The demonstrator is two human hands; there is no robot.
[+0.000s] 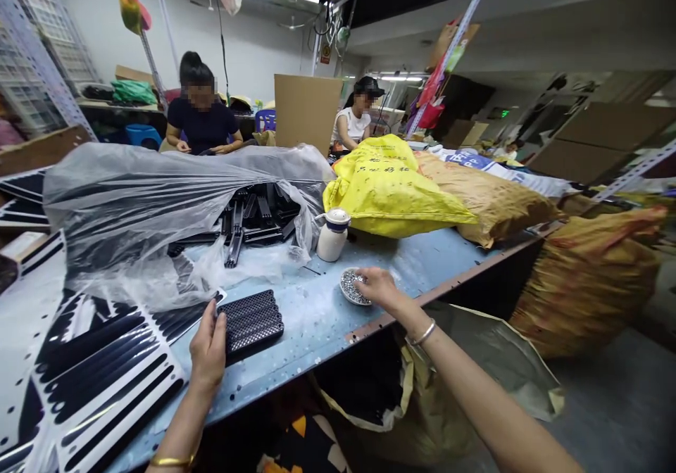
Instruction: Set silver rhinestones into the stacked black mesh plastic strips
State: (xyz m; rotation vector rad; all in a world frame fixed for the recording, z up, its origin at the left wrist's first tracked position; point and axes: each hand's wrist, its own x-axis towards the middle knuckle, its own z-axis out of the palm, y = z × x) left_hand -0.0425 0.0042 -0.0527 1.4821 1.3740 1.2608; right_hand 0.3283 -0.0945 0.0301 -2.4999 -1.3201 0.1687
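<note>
The left hand (208, 350) is gripping the left end of a black perforated block (250, 322) lying flat on the desk (317, 318). The right hand (377, 286) is reaching, fingers curled, into a small dish of metal beads (353, 287) beside a white jar (332, 235). A clear plastic bag (158, 191) is lying behind.

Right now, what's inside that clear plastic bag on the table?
The bag holds black plastic parts, long strips spilling from its open mouth. Deeper inside, the crumpled film hides the rest, so how many it holds cannot be seen.
</note>
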